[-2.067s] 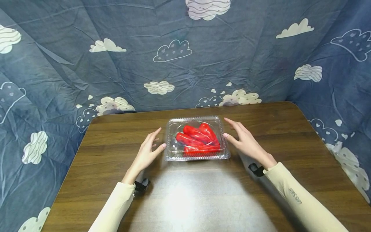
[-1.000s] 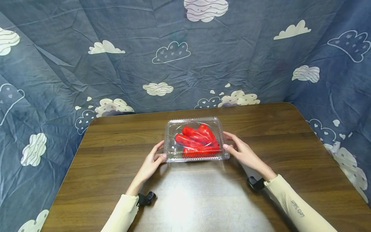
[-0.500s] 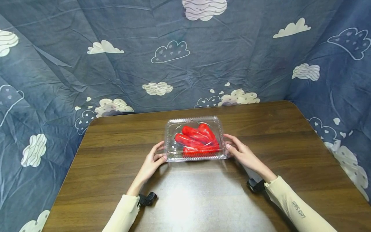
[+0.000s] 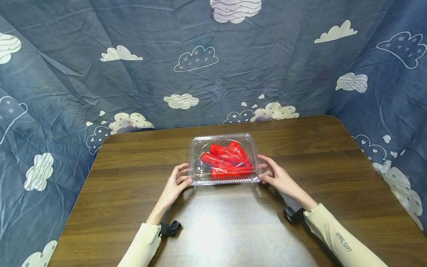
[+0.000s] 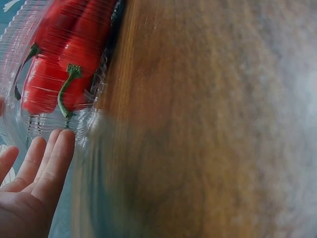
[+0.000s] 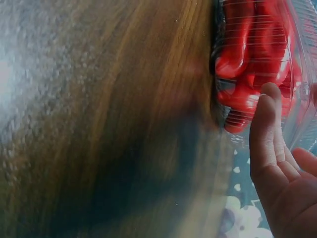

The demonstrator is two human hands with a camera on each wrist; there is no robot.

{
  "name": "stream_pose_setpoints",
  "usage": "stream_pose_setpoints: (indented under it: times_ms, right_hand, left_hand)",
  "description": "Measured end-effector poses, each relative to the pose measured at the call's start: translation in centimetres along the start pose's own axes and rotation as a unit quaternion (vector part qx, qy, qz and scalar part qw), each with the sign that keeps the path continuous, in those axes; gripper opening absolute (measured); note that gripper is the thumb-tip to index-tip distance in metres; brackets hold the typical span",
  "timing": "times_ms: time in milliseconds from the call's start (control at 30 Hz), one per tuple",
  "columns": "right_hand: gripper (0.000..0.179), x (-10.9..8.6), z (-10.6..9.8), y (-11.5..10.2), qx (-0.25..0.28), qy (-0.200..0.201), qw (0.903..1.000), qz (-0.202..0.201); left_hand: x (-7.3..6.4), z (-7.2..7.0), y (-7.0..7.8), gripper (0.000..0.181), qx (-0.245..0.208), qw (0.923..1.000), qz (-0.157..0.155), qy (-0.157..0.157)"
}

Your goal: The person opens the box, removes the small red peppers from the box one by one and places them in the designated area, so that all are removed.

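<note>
A clear plastic clamshell container (image 4: 200,174), lid down, sits on the wooden table with several red peppers (image 4: 220,157) inside. At its left side my left hand (image 4: 173,187) grips the rim, thumb at the front left corner and fingers along the wall. My right hand (image 4: 278,178) holds the opposite rim, its thumb by the front right corner. In the left wrist view, fingers (image 5: 59,153) reach the wall near a pepper's green stem (image 5: 64,91). The right wrist view has fingers (image 6: 265,131) against the container's side (image 6: 297,119), with red peppers showing through.
The brown wooden table (image 4: 133,178) has a bright glare patch in front of the container. Behind it and on both sides hangs a blue cloth (image 4: 150,81) with a cloud print. Dark straps (image 4: 170,228) circle the wrists.
Both hands have come in from beside the container to take hold of its sides. Most recently my right thumb has moved down to the front right corner. The container has barely shifted.
</note>
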State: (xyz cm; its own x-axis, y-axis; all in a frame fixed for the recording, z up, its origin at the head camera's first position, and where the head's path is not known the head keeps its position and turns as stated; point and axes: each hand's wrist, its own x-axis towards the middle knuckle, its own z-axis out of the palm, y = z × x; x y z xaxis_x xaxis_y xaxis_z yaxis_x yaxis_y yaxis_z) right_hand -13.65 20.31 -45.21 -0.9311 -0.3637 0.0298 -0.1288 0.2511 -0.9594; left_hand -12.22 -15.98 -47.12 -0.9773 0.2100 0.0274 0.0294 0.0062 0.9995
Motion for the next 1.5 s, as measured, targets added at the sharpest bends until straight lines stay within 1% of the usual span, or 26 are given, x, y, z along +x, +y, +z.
stream_pose_setpoints:
  times_ms: [300, 533, 633, 867, 1100, 1300, 1500]
  right_hand:
    - [0.072, 0.2, 0.1, -0.3, 0.072, 0.001, 0.9972, 0.021]
    - [0.071, 0.4, 0.1, -0.2, 0.097, 0.001, 0.995, 0.022]
    - [0.069, 0.7, 0.1, -0.1, 0.11, 0.005, 0.9935, 0.027]
    - [0.064, 1.1, 0.0, 0.0, 0.148, 0.017, 0.9868, 0.065]
    - [0.06, 1.4, -0.3, -0.2, 0.146, 0.012, 0.9854, 0.088]
    - [0.056, 1.6, -0.3, -0.1, 0.136, 0.013, 0.9859, 0.097]
    - [0.056, 1.5, -0.3, -0.3, 0.132, 0.013, 0.9864, 0.097]
  left_hand:
    - [0.1, 0.1, -0.1, 0.05, -0.022, 0.9997, -0.005, 0.013]
    - [0.2, 0.2, 0.0, 0.048, -0.042, 0.9988, -0.019, 0.018]
    - [0.2, 0.2, 0.1, 0.048, -0.048, 0.9984, -0.019, 0.021]
    - [0.4, 0.3, 0.0, 0.049, -0.07, 0.9967, -0.025, 0.03]
    - [0.5, 0.2, 0.0, 0.05, -0.082, 0.9959, -0.024, 0.03]
    - [0.6, 0.0, 0.3, 0.054, -0.094, 0.9944, -0.036, 0.03]
    - [0.6, -0.1, 0.4, 0.056, -0.106, 0.9931, -0.048, 0.018]
